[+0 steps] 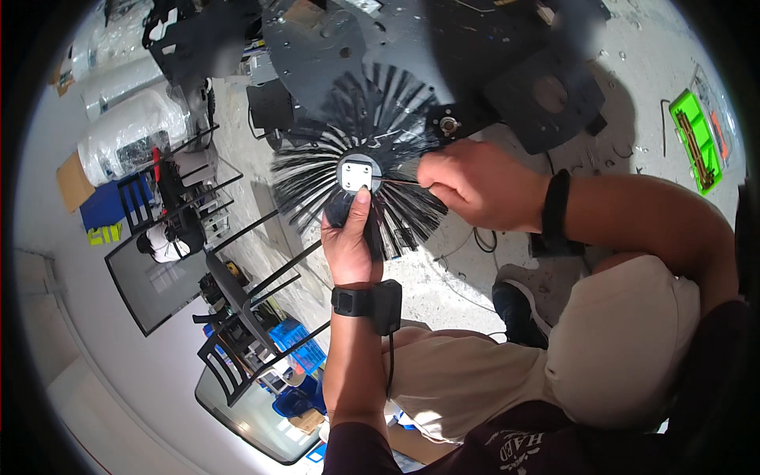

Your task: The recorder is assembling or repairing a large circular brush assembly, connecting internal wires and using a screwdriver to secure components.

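Observation:
A round brush [305,178] with black bristles fanning outward is in front of me. At its middle is a grey hub carrying a white square plate [356,176] with small dark holes. My left hand [352,245] grips the brush from the near side, thumb pressed against the plate's lower edge, other fingers mostly hidden. Just right of the hub, my right hand [479,186] is closed around a thin rod-like tool [400,183], its visible end pointing at the hub's side. The fist hides the rest of that tool.
Large dark metal panels [380,39] lie beyond the brush. A bright green tray [697,142] with brown rods rests on the floor at far right, beside a bent hex key [664,127]. Black chairs [226,364], a blue crate [297,346] and wrapped rolls [131,131] are at left.

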Demonstrator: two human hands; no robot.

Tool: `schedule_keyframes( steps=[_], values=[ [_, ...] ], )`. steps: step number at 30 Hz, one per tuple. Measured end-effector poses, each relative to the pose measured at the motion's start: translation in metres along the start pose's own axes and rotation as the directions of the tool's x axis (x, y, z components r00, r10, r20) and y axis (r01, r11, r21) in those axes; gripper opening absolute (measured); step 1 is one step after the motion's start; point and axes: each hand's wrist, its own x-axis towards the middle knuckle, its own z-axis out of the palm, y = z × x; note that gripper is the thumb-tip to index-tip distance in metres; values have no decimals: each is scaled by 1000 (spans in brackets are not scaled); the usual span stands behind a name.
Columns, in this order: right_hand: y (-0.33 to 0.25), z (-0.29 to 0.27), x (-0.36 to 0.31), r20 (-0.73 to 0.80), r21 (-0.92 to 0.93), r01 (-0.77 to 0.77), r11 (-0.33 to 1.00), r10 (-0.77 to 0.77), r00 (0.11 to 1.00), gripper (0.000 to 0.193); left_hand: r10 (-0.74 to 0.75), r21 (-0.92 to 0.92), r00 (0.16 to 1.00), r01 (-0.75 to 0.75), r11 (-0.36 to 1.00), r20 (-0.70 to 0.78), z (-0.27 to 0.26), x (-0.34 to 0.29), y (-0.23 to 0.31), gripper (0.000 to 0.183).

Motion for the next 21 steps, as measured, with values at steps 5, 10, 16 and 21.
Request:
schedule_keyframes(
  steps=[5, 10, 16, 21],
  values=[
    [0, -11, -3, 117, 187, -281, 941, 263, 958, 11, 252, 534, 938, -91, 841, -237, 7, -30, 5, 48],
    [-3, -12, -1, 103, 81, -216, 973, 207, 973, 10, 698, 662, 593, -714, 228, 400, 39, -89, 22, 27],
    [1, -11, 8, 228, 183, -366, 912, 323, 919, 14, -109, 438, 988, 49, 897, 111, 80, -94, -33, 27],
    [-9, -24, 30, 376, 34, -448, 893, 404, 834, 9, -243, -275, 970, 232, 933, -6, 117, -94, -53, 46]
  ],
)
